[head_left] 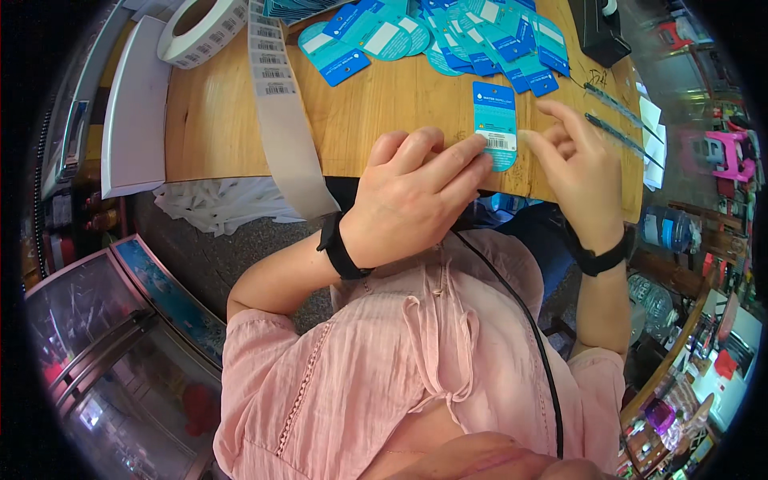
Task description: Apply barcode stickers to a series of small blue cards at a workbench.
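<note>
A blue and teal hang tag (495,116) with a rounded lower end lies on the wooden table in front of me. A white barcode sticker (501,142) sits across its lower half. My left hand (420,192) reaches in from the left, its stretched fingertips resting on the sticker's left end. Just right of the tag is my right hand (582,164), thumb and forefinger apart, other fingers curled, nothing seen between them. To the left, a strip of barcode labels (276,96) runs over the table and hangs past the front edge.
Many similar tags (496,36) lie heaped at the back. A label roll (200,32) stands at the far left beside a white box (136,112). Two dark, slim tools (620,136) lie at the right, near a black object (600,32). Beneath the table is crumpled white strip (228,204).
</note>
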Tool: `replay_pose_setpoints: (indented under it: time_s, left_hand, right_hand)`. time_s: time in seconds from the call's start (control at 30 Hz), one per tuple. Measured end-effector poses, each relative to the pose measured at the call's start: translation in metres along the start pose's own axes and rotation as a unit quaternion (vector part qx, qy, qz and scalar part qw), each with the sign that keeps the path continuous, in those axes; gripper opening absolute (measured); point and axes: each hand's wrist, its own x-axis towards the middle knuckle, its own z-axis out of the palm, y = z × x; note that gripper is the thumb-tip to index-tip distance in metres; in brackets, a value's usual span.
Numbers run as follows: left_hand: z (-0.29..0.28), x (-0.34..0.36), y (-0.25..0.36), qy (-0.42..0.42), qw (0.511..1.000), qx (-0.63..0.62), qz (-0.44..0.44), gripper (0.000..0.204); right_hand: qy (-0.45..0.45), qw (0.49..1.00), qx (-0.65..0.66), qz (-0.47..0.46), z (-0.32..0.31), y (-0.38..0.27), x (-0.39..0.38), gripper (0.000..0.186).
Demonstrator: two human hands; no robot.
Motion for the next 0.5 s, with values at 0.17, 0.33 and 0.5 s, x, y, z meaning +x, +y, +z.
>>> replay_pose_setpoints:
  time_s: [0.17, 0.33, 0.5]
  left_hand:
    - [0.004, 0.002, -0.002, 0.006, 0.999, 0.023, 0.027, 0.054]
    - [-0.003, 0.001, 0.004, -0.03, 0.998, 0.047, -0.007, 0.074]
    - [0.006, -0.001, 0.003, -0.036, 0.993, 0.112, 0.017, 0.07]
  right_hand:
    - [0.065, 0.958, -0.103, -0.261, 0.013, 0.009, -0.03, 0.054]
    - [0.1, 0.946, -0.075, -0.298, 0.027, 0.037, -0.044, 0.044]
    - [0.11, 0.899, 0.183, -0.382, 0.019, 0.044, -0.074, 0.028]
